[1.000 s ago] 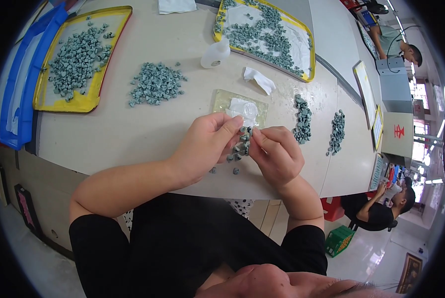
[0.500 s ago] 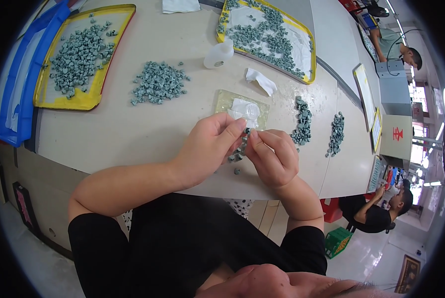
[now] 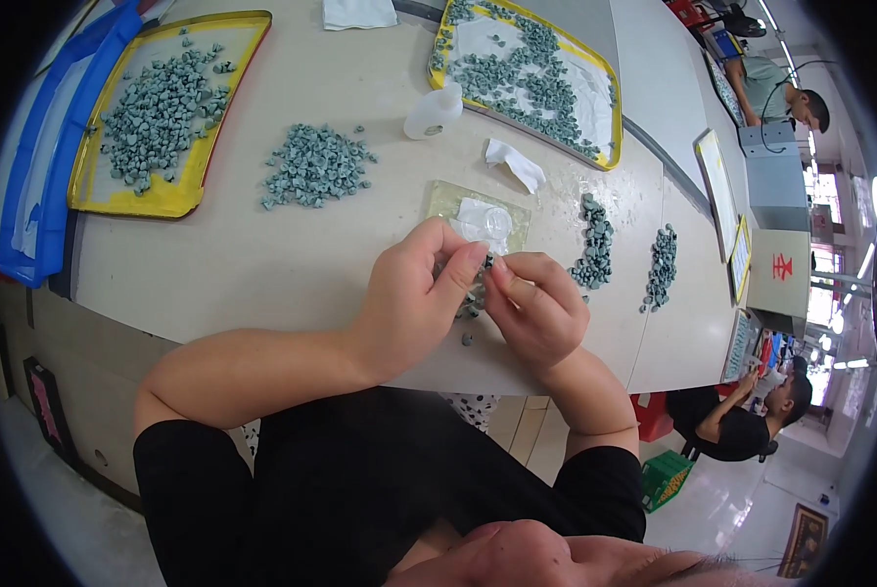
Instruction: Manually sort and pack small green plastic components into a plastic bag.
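Observation:
Both hands meet over the near part of the table, fingertips pinched together. Between the fingertips of my left hand (image 3: 409,298) and my right hand (image 3: 538,308) is a small dark grey-green piece (image 3: 489,262), mostly covered by the fingers. Its exact kind is too small to make out. Several similar pieces (image 3: 470,309) lie under and between the hands, partly hidden. Just beyond the fingers, a yellowish translucent slab (image 3: 442,201) bears a white crumpled tissue with a clear round thing on it. A loose heap of grey-green pieces (image 3: 316,166) lies to the left.
Two rows of pieces, a nearer row (image 3: 595,245) and a farther row (image 3: 662,269), lie right. A white bottle (image 3: 433,113) and folded tissue (image 3: 515,164) stand beyond. Yellow-rimmed trays, left (image 3: 179,199) and far (image 3: 610,152), hold more. A blue bin (image 3: 23,235) flanks the left edge. Two people sit right.
My left hand has shifted slightly, its thumb and fingers now set a little differently on the small piece. My right hand stays almost in place, still pinching.

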Motion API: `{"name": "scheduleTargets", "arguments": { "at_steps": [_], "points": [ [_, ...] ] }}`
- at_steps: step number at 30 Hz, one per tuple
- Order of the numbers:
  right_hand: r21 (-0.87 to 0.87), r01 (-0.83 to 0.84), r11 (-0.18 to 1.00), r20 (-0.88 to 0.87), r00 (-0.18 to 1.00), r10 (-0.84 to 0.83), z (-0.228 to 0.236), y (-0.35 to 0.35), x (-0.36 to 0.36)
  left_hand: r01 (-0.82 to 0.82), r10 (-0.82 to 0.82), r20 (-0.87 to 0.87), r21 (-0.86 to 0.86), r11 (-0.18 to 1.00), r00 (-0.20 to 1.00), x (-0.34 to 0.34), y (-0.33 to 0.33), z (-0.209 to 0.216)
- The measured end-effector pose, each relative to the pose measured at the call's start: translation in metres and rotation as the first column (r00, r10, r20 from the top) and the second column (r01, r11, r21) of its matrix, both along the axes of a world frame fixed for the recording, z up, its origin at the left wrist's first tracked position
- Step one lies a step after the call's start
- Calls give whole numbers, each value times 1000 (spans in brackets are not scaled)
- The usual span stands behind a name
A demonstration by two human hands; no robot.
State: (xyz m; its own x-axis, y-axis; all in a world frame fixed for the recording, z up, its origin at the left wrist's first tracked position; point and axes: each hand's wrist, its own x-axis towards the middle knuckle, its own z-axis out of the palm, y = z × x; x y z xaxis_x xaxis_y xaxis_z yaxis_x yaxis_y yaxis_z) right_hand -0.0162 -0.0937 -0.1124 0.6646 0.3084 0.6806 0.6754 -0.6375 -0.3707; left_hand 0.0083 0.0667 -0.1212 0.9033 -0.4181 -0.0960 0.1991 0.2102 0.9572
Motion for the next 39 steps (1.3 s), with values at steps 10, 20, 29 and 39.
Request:
{"name": "scheduleTargets", "arguments": {
  "at_steps": [10, 20, 29, 39],
  "points": [
    [72, 35, 997, -87, 996, -29, 0, -3, -3, -113, 87, 272, 82, 990, 958, -1, -2, 1],
    [76, 4, 997, -92, 996, 3, 0, -9, -2, -126, 91, 305, 95, 988, 948, -1, -7, -2],
    [132, 79, 988, -109, 992, -65, 10, -14, -7, -167, 78, 482, 146, 975, 873, -2, -12, 9],
    [206, 149, 967, -163, 980, -116, 22, -32, -15, -132, 69, 390, 139, 981, 918, -16, -30, 26]
  ]
}}
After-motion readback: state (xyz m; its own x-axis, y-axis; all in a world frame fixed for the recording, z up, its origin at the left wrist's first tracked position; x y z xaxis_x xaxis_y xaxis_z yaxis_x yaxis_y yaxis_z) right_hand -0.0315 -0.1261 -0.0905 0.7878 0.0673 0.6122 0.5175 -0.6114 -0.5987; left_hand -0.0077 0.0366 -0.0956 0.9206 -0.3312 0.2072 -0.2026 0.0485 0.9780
